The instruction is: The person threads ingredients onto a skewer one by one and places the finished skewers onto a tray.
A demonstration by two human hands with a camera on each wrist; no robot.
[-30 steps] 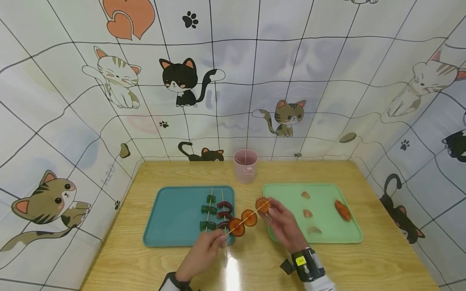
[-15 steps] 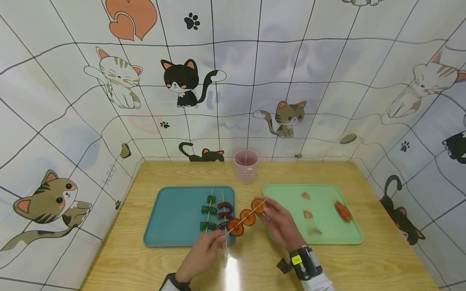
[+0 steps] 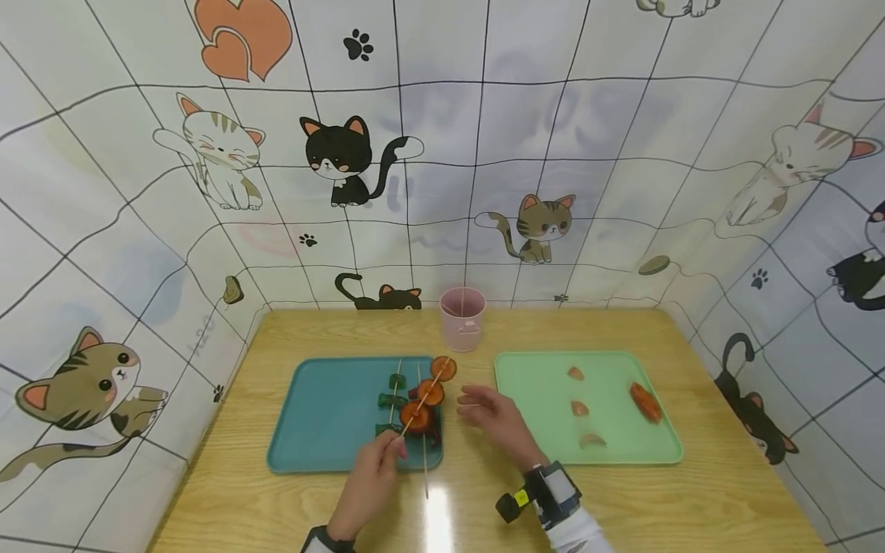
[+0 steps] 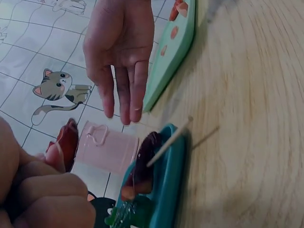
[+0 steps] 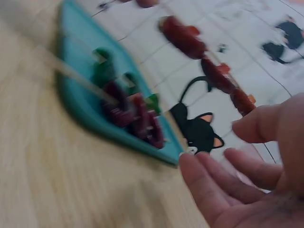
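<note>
While the left hand (image 3: pixel 369 476) pinches the near end of the orange-round skewer (image 3: pixel 430 393), bare floor of the blue tray (image 3: pixel 325 415) spreads left of that grip, the widest room there; the green-piece skewer (image 3: pixel 392 402) lies on the tray just beyond the grip, its stick pointing away from the person; the held skewer slants away and rightward from the fingers, raised over the tray's right end, its far tip past that edge; beneath it, the purple-piece skewer (image 5: pixel 139 116) lies beside the right rim, its stick overhanging the near edge; this slant across the lying sticks seems the relation that matters; right of the grip, the right hand (image 3: pixel 499 422) holds nothing, fingers extended, apart from the skewer, with tabletop between the blue tray and the green tray (image 3: pixel 539 407).
</note>
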